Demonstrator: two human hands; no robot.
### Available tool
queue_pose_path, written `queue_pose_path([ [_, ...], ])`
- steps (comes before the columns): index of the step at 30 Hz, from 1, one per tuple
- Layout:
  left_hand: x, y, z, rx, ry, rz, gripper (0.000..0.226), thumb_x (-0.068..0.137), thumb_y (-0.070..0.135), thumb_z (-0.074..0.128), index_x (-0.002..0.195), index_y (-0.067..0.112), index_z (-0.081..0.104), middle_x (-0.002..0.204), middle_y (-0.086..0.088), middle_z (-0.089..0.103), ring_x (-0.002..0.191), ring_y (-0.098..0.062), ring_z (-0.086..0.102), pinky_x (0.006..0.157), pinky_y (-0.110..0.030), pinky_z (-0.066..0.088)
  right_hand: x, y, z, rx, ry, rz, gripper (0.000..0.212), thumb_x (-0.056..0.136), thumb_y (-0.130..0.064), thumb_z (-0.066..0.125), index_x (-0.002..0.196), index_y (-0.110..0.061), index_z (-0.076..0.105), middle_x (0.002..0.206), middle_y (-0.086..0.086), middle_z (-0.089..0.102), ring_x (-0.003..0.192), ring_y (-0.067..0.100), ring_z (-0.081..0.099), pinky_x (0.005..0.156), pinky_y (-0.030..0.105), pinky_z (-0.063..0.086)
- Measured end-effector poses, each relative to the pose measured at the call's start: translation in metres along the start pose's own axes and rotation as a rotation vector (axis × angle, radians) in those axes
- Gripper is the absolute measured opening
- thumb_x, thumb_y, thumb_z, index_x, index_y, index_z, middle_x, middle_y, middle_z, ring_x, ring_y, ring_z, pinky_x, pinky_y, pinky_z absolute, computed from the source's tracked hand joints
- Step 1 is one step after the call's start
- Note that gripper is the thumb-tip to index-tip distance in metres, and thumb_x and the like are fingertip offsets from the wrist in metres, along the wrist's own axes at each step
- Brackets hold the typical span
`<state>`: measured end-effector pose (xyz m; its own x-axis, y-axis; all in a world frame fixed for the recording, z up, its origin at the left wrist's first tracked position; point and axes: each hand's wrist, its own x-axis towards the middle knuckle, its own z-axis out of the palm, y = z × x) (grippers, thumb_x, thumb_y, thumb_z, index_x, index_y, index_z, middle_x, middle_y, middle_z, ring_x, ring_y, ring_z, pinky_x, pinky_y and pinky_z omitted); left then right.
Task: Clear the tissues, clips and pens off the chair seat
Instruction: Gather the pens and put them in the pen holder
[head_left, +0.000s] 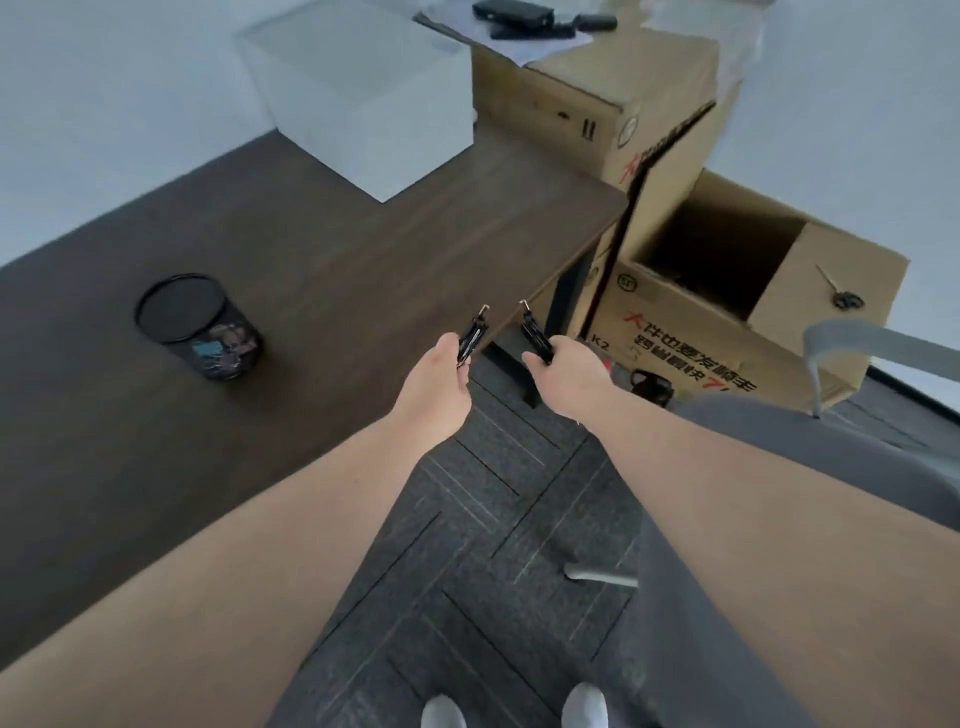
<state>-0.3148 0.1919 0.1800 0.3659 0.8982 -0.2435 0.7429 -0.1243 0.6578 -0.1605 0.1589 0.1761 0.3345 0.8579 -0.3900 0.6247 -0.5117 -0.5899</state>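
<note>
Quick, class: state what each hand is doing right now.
Left hand: closed, holding a black pen.
Right hand: closed, holding another black pen.

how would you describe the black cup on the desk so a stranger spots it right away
Start at the dark wooden desk. Left of both hands stands a black mesh cup, round, open-topped, with colourful clips at its bottom. Its only desk neighbour is a white box.

left hand (434, 387) and right hand (566, 376) each gripping a black pen (472, 335) (535, 332), near dark desk (311, 270) edge.
</note>
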Motion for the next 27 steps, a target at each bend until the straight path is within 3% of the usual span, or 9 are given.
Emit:
queue_pose_path([
  [1,-0.003,-0.009,-0.015,-0.014,0.027,0.001,0.009,0.095,0.008,0.038,0.099,0.003,0.044,0.091,-0.018,0.057,0.072,-0.027,0.048,0.062,-0.038,0.038,-0.001,-0.020,0.008,0.024,-0.003,-0.022,0.028,0.099,-0.035,0.043,0.105,-0.010,0.053,0.071,0.001,0.053,0.060,0.019,0.051,0.052,0.028,0.041],
  [8,-0.019,-0.049,-0.127,-0.247,0.277,0.004,0.011,0.095,0.012,0.045,0.103,0.008,0.051,0.092,-0.009,0.058,0.080,-0.022,0.050,0.073,-0.027,0.036,-0.005,-0.156,0.057,0.207,-0.009,-0.180,0.025,0.097,-0.036,0.047,0.088,-0.012,0.047,0.068,0.000,0.048,0.074,0.024,0.050,0.069,0.031,0.039],
  [12,-0.016,-0.072,-0.190,-0.389,0.414,-0.037,0.012,0.094,0.016,0.046,0.103,0.009,0.051,0.091,-0.010,0.058,0.072,-0.018,0.047,0.061,-0.025,0.035,-0.007,-0.228,0.073,0.398,-0.012,-0.236,0.025,0.095,-0.038,0.047,0.081,-0.018,0.046,0.076,0.005,0.054,0.067,0.020,0.050,0.064,0.030,0.040],
  [14,-0.014,-0.084,-0.214,-0.403,0.481,-0.050,0.012,0.093,0.018,0.047,0.101,0.011,0.052,0.089,-0.008,0.058,0.073,-0.017,0.047,0.062,-0.023,0.036,-0.008,-0.260,0.079,0.470,-0.009,-0.266,0.026,0.095,-0.040,0.048,0.077,-0.021,0.044,0.078,0.006,0.055,0.069,0.020,0.050,0.063,0.029,0.039],
  [17,-0.009,-0.101,-0.239,-0.436,0.541,-0.060,0.007,0.093,0.020,0.049,0.098,0.017,0.052,0.091,-0.006,0.060,0.079,-0.018,0.051,0.068,-0.027,0.040,-0.007,-0.300,0.089,0.504,-0.003,-0.316,0.026,0.095,-0.041,0.047,0.083,-0.018,0.046,0.083,0.009,0.060,0.072,0.019,0.053,0.064,0.028,0.039],
  [21,0.002,-0.119,-0.252,-0.503,0.583,-0.083,0.004,0.092,0.019,0.050,0.096,0.020,0.052,0.085,0.002,0.057,0.079,-0.018,0.051,0.069,-0.028,0.041,-0.001,-0.331,0.102,0.551,-0.033,-0.330,0.027,0.097,-0.039,0.046,0.099,-0.013,0.051,0.080,0.006,0.059,0.061,0.010,0.050,0.056,0.023,0.037],
  [24,0.009,-0.127,-0.251,-0.508,0.574,-0.083,0.002,0.092,0.018,0.050,0.093,0.019,0.050,0.080,0.004,0.053,0.074,-0.015,0.049,0.063,-0.024,0.039,0.007,-0.342,0.114,0.575,-0.030,-0.318,0.038,0.097,-0.040,0.047,0.117,-0.008,0.052,0.093,0.007,0.060,0.073,0.013,0.051,0.067,0.027,0.039],
  [27,0.015,-0.134,-0.248,-0.533,0.568,-0.091,0.008,0.093,0.020,0.051,0.090,0.014,0.046,0.075,0.001,0.047,0.067,-0.015,0.042,0.061,-0.025,0.036,0.014,-0.347,0.127,0.620,-0.042,-0.299,0.034,0.097,-0.040,0.046,0.115,-0.011,0.052,0.098,0.008,0.060,0.082,0.016,0.052,0.071,0.029,0.039],
])
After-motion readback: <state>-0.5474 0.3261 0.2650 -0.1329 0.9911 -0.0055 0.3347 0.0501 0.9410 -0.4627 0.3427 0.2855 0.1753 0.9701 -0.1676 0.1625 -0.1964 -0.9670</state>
